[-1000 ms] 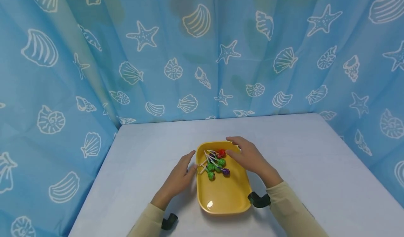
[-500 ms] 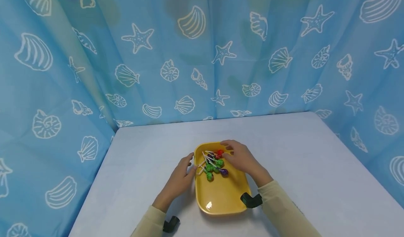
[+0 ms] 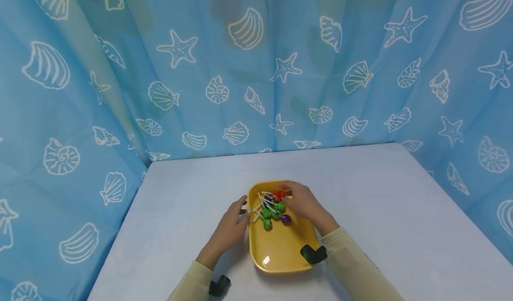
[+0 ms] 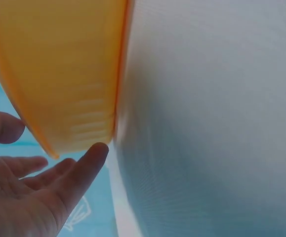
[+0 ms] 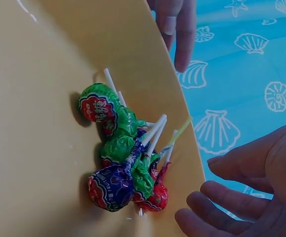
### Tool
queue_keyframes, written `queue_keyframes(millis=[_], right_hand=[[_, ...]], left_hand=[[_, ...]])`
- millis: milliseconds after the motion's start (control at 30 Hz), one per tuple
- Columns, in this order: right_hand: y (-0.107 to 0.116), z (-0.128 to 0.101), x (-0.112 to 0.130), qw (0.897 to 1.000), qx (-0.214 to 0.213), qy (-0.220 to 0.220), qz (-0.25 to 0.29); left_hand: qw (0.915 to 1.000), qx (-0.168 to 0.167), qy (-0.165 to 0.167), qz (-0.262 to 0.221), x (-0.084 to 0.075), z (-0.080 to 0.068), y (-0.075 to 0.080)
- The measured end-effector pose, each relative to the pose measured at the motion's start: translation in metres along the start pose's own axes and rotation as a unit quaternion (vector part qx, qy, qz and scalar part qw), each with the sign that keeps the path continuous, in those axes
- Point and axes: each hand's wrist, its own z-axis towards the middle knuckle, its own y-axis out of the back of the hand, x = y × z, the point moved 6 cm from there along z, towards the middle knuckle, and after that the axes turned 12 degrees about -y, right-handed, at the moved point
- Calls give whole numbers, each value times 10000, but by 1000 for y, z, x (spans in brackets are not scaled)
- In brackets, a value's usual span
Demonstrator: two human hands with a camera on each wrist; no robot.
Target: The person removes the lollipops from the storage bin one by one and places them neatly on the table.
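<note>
At the far end of a yellow tray (image 3: pixel 280 247), on the pale table (image 3: pixel 401 221), lies a small heap of lollipops (image 3: pixel 273 206): green-wrapped ones, a purple one and a red one, their white sticks crossing and pointing mostly toward the tray's left rim. In the right wrist view the heap (image 5: pixel 125 160) is plain, but the wrappers overlap so far that their number is hard to tell, and the red one is half hidden under the others.

Reaching over the tray's far right corner, the right hand (image 3: pixel 303 203) hangs just beside the red lollipop with its fingers (image 5: pixel 222 205) loosely spread and bent; they grip nothing, and whether a fingertip touches a wrapper cannot be made out. At the tray's left rim, the left hand (image 3: pixel 228 226) lies with relaxed, straight fingers; in the left wrist view a fingertip (image 4: pixel 96 153) meets the tray's outer wall (image 4: pixel 68 74), holding nothing.

Both sleeves are cut off by the lower edge of the head view. Behind the table hangs a blue curtain (image 3: pixel 256 65) printed with white shells and starfish.
</note>
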Motion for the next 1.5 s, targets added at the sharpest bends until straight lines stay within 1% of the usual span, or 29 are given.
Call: queue_keyframes(millis=[100, 333, 533, 667, 767, 900, 1067, 1333, 1500], right_hand=[[-5, 3, 0, 9999, 95, -48, -41], [-18, 8, -2, 9987, 278, -178, -395], [-24, 10, -2, 9978, 229, -154, -603], [-26, 12, -2, 9963, 217, -199, -812], [-28, 13, -3, 9952, 263, -215, -921], [-34, 15, -5, 9935, 327, -321, -1043], [-37, 16, -5, 9922, 368, -492, -1087], [-39, 19, -9, 9924, 358, -444, -1093], [-40, 21, -10, 9933, 514, -416, -945]], left_hand=[[9999, -30, 60, -88, 2, 1, -1], [9996, 67, -100, -252, 5, 4, -6], [9998, 138, -21, -167, 6, 3, -4], [9997, 167, -151, -108, 5, 3, -3], [9996, 177, -185, -98, 6, 4, -3], [9998, 184, -89, -85, 8, 4, -2], [9997, 190, -63, -103, 10, 4, -1], [9996, 226, -84, -158, 6, 4, 1], [9995, 240, -65, -197, 6, 4, 1]])
